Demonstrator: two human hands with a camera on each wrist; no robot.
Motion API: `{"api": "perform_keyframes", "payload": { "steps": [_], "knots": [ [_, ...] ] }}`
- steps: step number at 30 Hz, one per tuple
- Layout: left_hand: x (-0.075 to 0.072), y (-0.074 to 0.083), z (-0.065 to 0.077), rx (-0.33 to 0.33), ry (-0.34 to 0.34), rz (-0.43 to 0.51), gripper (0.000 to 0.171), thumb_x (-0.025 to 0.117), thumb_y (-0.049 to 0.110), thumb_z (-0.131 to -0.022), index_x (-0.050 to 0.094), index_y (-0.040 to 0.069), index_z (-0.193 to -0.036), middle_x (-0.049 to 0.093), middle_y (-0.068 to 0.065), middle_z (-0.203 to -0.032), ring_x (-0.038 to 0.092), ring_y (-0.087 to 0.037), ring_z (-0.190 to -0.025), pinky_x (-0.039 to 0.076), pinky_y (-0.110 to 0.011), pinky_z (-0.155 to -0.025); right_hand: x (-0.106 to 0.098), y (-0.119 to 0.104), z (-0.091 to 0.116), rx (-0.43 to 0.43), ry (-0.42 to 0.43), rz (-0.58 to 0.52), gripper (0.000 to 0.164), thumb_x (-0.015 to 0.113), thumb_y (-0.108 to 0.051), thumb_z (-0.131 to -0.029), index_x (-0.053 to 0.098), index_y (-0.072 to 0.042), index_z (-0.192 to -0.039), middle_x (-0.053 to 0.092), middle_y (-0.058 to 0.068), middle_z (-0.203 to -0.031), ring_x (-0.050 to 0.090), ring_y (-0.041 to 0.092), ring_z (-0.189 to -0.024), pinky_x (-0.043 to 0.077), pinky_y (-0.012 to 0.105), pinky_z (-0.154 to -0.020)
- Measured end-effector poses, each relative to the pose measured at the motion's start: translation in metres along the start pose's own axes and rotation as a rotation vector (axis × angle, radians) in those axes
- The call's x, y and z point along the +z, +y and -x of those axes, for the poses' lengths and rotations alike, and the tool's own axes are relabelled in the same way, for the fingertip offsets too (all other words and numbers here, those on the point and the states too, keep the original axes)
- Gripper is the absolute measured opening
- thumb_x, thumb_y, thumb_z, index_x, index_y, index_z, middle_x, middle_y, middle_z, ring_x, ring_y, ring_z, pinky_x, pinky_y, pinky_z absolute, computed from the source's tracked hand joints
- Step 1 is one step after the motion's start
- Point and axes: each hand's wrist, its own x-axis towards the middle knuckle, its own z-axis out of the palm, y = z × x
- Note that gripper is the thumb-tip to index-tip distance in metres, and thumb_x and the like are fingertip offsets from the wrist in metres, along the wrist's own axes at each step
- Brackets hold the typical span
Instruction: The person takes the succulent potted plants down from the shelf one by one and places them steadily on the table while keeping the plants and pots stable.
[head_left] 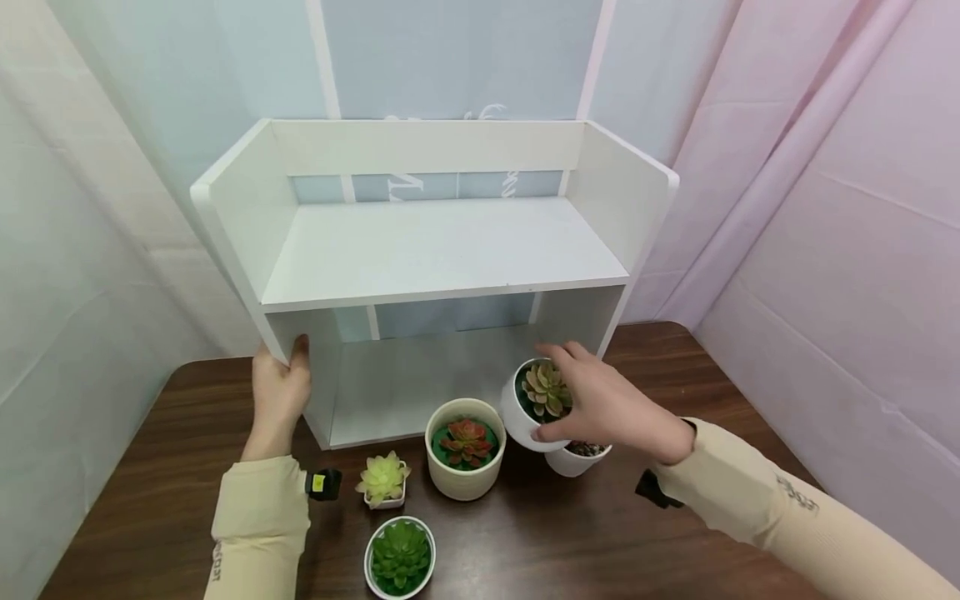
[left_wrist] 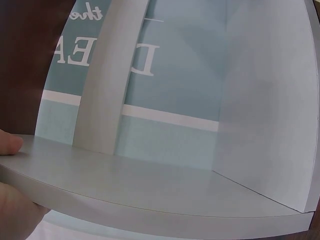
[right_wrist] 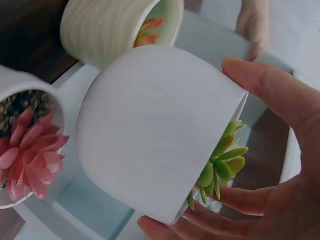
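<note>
My left hand (head_left: 279,390) grips the left side panel of a white two-tier shelf (head_left: 442,250), thumb inside and the other fingers around the outer face. In the left wrist view the thumb (left_wrist: 10,143) lies on the panel (left_wrist: 150,185). My right hand (head_left: 600,398) holds a round white pot (right_wrist: 155,130) by its rim, thumb on one side and fingers on the other. A green succulent (head_left: 546,390) grows in this tilted pot, which is near the lower shelf's front right. Behind it in the head view, a smaller white pot (head_left: 572,463) is partly hidden.
Before the shelf stand a ribbed cream pot (head_left: 465,483) with a red succulent, a small square pot (head_left: 388,502) with a pale-green one, and a round white-rimmed pot (head_left: 368,567) with a dark-green one. All are on the dark wooden table (head_left: 525,550). Curtains hang around it.
</note>
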Motion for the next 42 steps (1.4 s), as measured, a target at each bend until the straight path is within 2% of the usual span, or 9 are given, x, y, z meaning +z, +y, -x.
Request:
{"api": "perform_keyframes", "payload": {
  "steps": [7,14,22,34,42],
  "knots": [
    [-0.002,0.0,0.0,0.001,0.003,0.007,0.04,0.043,0.002,-0.097,0.044,-0.009,-0.135,0.049,-0.029,-0.134,0.044,-0.041,-0.126,0.034,-0.058,-0.104,0.002,-0.01,0.028,-0.075,0.028,0.017,0.083,0.085,-0.036,-0.066,0.05,-0.007,-0.134,0.053,0.006,-0.123,0.057,0.022,-0.105,0.049,0.04,-0.083],
    [-0.003,-0.001,0.0,-0.004,0.004,0.007,0.041,0.042,0.002,-0.097,0.043,-0.009,-0.136,0.049,-0.029,-0.135,0.044,-0.043,-0.126,0.034,-0.059,-0.105,0.01,-0.013,0.044,-0.066,0.039,0.024,0.085,0.086,-0.038,-0.062,0.05,-0.012,-0.134,0.052,0.0,-0.123,0.056,0.018,-0.106,0.05,0.039,-0.083],
    [-0.006,0.001,0.0,-0.011,0.016,-0.014,0.039,0.043,0.002,-0.096,0.044,-0.01,-0.134,0.05,-0.029,-0.133,0.045,-0.041,-0.125,0.035,-0.058,-0.104,0.029,-0.01,0.064,-0.1,0.064,0.044,0.086,0.088,-0.037,-0.058,0.052,-0.012,-0.132,0.051,0.004,-0.127,0.057,0.019,-0.106,0.051,0.04,-0.081],
    [-0.003,0.001,0.0,0.004,-0.006,0.01,0.041,0.043,0.0,-0.096,0.043,-0.008,-0.136,0.049,-0.027,-0.136,0.043,-0.04,-0.127,0.034,-0.058,-0.105,0.077,0.006,0.081,-0.089,0.016,0.055,0.086,0.089,-0.036,-0.054,0.054,-0.007,-0.128,0.052,0.001,-0.118,0.055,0.015,-0.099,0.051,0.035,-0.08],
    [0.0,0.002,-0.001,0.007,-0.008,0.011,0.04,0.043,0.001,-0.097,0.043,-0.009,-0.136,0.049,-0.028,-0.135,0.044,-0.04,-0.127,0.034,-0.058,-0.105,0.089,0.01,0.085,-0.007,-0.049,0.028,0.085,0.088,-0.038,-0.057,0.053,-0.007,-0.128,0.051,0.002,-0.12,0.054,0.017,-0.101,0.05,0.039,-0.08]
  ]
}}
